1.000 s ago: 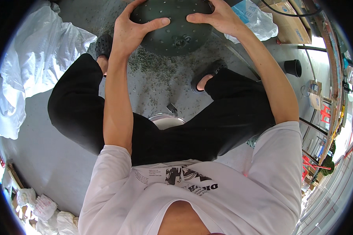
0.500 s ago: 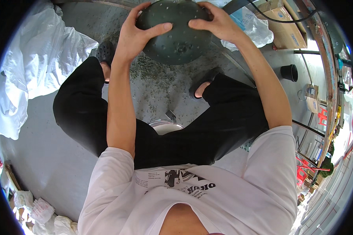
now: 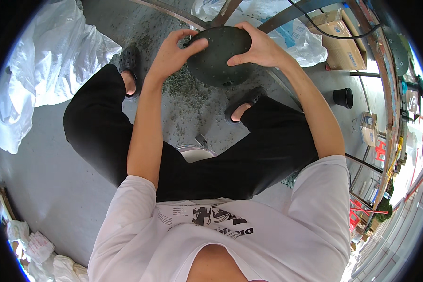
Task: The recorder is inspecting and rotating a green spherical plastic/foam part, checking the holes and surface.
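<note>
A dark green dome [image 3: 216, 70], with small pale dots over its surface, is held out in front of me between both hands. My left hand [image 3: 171, 56] is closed on its left edge, the thumb lying on the top and the fingertips at the far rim. On the opposite side my right hand [image 3: 265, 49] grips it, thumb across the near face and index finger along the far edge. The dome's underside and some right fingers are hidden.
Small green bits [image 3: 188, 94] litter the floor below. A bucket [image 3: 195, 154] stands between my legs. White plastic sheeting [image 3: 61, 56] lies to the left. Metal bars [image 3: 275, 21] and a cardboard box [image 3: 336, 40] are at the far right, with a black pot [image 3: 343, 97] nearer.
The dome now looks smaller and sits lower and slightly further right in the picture. Both hands have moved with it, and my right thumb rests lower on its face. The whole view has shifted slightly.
</note>
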Available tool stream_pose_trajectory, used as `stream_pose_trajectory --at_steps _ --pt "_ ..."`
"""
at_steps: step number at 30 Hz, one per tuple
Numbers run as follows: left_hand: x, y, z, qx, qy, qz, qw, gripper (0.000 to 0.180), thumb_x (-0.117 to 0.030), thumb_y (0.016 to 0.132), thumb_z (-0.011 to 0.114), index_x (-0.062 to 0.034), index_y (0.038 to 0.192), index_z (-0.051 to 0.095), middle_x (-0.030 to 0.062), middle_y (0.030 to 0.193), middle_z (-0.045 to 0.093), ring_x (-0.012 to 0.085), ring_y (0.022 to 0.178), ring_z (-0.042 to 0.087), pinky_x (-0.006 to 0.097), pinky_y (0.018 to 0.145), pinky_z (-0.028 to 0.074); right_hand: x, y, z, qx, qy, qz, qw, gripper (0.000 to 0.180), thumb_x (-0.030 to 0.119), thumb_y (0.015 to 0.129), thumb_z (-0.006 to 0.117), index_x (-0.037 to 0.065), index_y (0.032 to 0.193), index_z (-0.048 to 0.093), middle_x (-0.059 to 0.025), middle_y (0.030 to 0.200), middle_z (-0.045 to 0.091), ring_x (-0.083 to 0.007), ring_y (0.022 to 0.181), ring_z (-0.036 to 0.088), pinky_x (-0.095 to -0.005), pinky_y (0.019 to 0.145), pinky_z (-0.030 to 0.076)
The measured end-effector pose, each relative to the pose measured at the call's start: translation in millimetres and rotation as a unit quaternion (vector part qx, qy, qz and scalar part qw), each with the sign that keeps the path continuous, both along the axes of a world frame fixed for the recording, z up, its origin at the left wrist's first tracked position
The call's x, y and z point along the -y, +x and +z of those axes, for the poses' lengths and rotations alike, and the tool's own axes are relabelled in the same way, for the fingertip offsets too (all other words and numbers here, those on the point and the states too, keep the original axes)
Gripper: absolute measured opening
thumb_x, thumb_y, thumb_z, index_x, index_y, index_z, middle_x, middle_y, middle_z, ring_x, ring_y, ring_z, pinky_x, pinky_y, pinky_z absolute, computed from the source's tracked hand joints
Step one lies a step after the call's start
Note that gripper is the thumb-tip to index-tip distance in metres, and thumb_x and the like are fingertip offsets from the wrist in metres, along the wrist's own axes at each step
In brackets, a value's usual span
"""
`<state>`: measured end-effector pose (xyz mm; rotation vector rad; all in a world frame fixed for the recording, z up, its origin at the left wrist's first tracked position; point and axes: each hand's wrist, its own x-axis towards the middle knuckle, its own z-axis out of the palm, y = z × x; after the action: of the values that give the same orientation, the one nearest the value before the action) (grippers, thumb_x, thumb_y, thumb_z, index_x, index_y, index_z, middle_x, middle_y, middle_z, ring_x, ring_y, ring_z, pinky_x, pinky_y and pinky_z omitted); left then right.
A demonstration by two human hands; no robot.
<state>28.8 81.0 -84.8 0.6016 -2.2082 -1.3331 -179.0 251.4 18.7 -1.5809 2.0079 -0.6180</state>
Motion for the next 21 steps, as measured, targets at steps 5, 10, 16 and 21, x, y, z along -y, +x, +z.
stream_pose_trajectory --at_steps 5,10,16,21 --pt "-20 -16 22 -0.112 0.245 -0.014 0.963 0.044 -0.034 0.091 0.077 0.0005 0.118 0.069 0.0100 0.102 0.072 0.0150 0.098 0.066 0.029 0.087 0.052 0 3 1 -0.005 0.017 0.007 1.000 0.095 0.043 0.062 0.094 0.002 0.136 0.051 -0.0187 0.125 0.065 -0.0320 0.117 0.064 -0.0397 0.101 0.051" --pt "-23 -14 24 -0.100 0.295 -0.025 0.950 0.041 -0.029 0.090 0.079 -0.0011 0.117 0.068 0.0084 0.101 0.072 0.0124 0.095 0.066 0.027 0.083 0.052 0 -4 -2 -0.005 -0.030 0.043 0.999 0.077 0.042 0.076 0.088 0.003 0.134 0.056 -0.0182 0.127 0.064 -0.0278 0.117 0.064 -0.0385 0.100 0.051" --pt "-14 -13 10 -0.116 0.348 -0.023 0.930 0.043 -0.024 0.089 0.080 -0.0017 0.123 0.065 0.0054 0.107 0.070 0.0129 0.096 0.064 0.027 0.086 0.049 -18 -53 -19 0.208 -0.068 -0.092 0.971 0.047 0.033 0.101 0.063 0.008 0.141 0.057 -0.0111 0.135 0.060 -0.0202 0.123 0.058 -0.0380 0.107 0.043" --pt "4 -2 -7 -0.197 0.426 0.020 0.883 0.043 -0.022 0.091 0.078 -0.0018 0.126 0.062 0.0063 0.106 0.071 0.0147 0.099 0.064 0.029 0.092 0.047 -32 -43 -22 0.243 0.043 -0.126 0.961 0.074 0.047 0.092 0.072 -0.001 0.144 0.052 -0.0149 0.136 0.061 -0.0235 0.132 0.053 -0.0368 0.112 0.038"
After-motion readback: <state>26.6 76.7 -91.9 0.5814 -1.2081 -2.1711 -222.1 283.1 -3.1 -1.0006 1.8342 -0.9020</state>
